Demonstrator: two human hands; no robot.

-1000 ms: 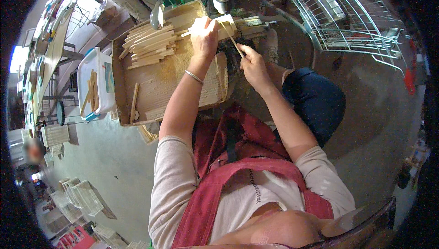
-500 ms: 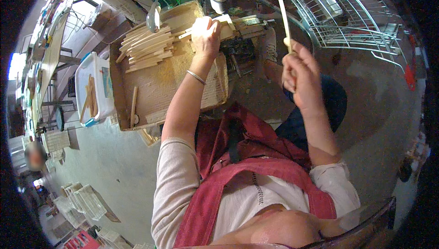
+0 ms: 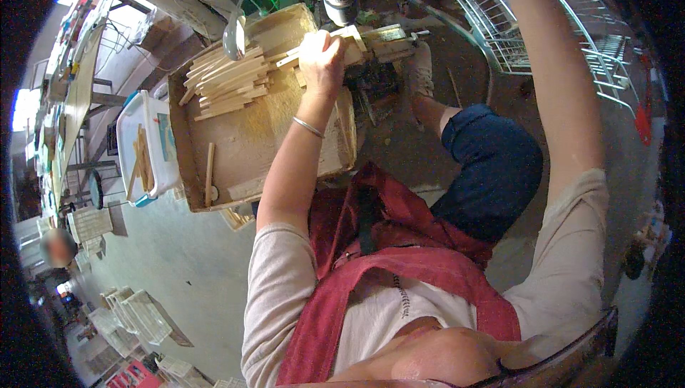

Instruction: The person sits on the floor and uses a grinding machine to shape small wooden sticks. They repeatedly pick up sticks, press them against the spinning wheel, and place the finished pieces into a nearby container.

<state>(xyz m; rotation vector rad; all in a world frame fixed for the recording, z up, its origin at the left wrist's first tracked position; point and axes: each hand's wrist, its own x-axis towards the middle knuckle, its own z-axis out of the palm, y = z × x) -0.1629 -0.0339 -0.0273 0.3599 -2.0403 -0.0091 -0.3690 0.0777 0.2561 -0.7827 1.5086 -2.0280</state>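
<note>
Left hand: the left hand (image 3: 322,53) rests at the far edge of the wooden workboard (image 3: 250,138), fingers curled together over a pale wooden strip (image 3: 349,38) that lies across the small machine (image 3: 378,46) beyond the board.
Wooden strip: flat under the fingers, sticking out to both sides of the hand, one end touching the stack of strips.
Right hand: the right forearm (image 3: 549,81) reaches up past the top edge, over the white wire rack (image 3: 564,38); the hand itself is out of view, so I cannot tell how its fingers stand.
Stack of strips: a loose stack of cut wooden strips (image 3: 225,81) lies on the board, just left of the left hand.
Single strip: one more strip (image 3: 209,174) lies alone near the board's near edge.
Tray: a white plastic tray (image 3: 153,142) with a few sticks sits left of the board.
Wrist: a thin bangle (image 3: 308,127) circles the left wrist.
</note>
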